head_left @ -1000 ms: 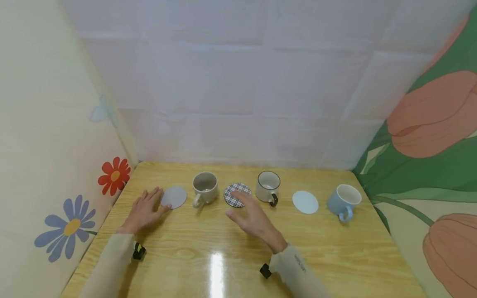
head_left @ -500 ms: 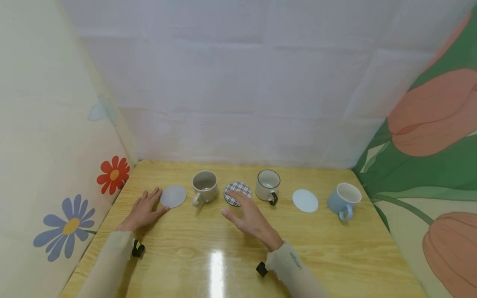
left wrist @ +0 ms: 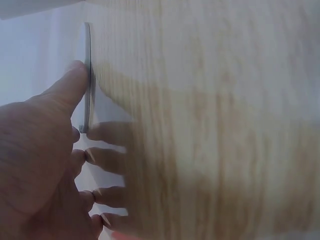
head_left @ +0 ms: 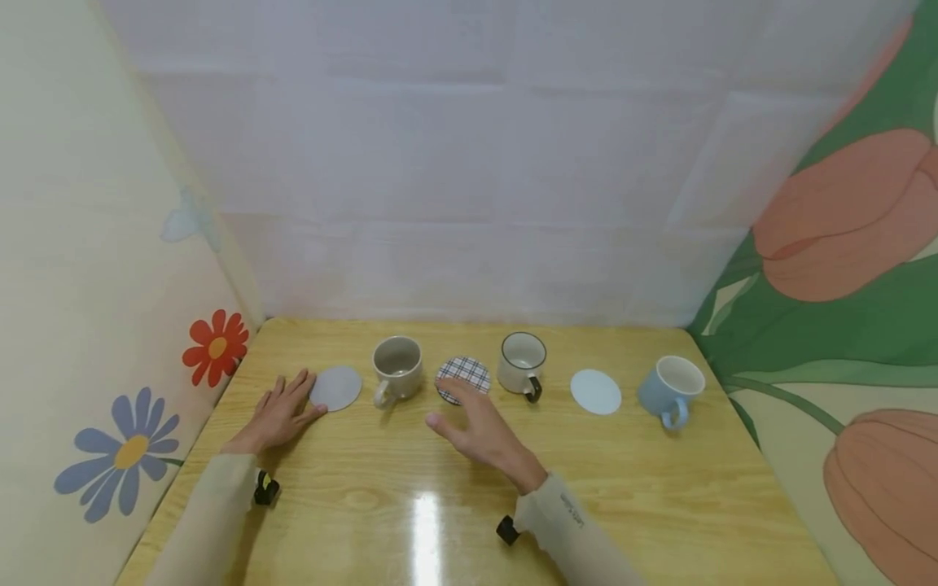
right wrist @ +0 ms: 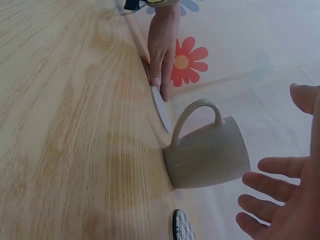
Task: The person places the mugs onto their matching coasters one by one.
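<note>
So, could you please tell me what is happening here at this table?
At a wooden table, a person's left hand touches the edge of the grey coaster, while the right hand hovers near the plaid coaster, holding nothing. The grey mug, the black-rimmed mug and the blue mug stand upright directly on the wood, none on a coaster. The pale blue coaster lies between the last two.

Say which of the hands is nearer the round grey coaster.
Left. The left hand touches the round grey coaster at its left edge; the right hand hovers farther off, rightward.
</note>
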A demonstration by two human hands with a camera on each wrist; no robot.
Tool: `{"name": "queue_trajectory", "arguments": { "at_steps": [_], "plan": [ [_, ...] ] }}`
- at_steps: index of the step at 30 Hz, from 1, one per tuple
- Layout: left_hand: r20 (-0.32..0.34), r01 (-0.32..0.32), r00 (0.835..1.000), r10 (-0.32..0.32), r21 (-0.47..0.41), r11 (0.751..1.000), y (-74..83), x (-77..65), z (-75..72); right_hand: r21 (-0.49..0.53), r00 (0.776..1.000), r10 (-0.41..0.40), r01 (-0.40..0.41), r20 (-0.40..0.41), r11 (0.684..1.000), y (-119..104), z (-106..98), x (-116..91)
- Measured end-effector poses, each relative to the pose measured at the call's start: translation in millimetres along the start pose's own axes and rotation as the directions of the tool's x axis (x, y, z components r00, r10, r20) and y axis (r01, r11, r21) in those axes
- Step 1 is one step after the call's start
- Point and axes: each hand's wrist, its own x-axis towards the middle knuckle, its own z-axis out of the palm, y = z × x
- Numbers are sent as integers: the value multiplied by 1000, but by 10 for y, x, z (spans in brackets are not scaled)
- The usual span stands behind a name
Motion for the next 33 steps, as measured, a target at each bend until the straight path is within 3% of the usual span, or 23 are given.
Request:
{"name": "queue_trajectory", "arguments": {
  "at_steps": [13,26,33],
  "plan": [
    [17,-5,1000,5,13,1000,11,1,-54,27,1000,-21,20,9,999,-32,90,47],
    [39,-16,999,17,-6,1000,44,2,5,64,1000,-24,24,6,998,-49,228,42],
    [2,-35,999,35,-3,999,22,12,13,65,1000,-24,23,14,998,-65,259,67]
  ]
}}
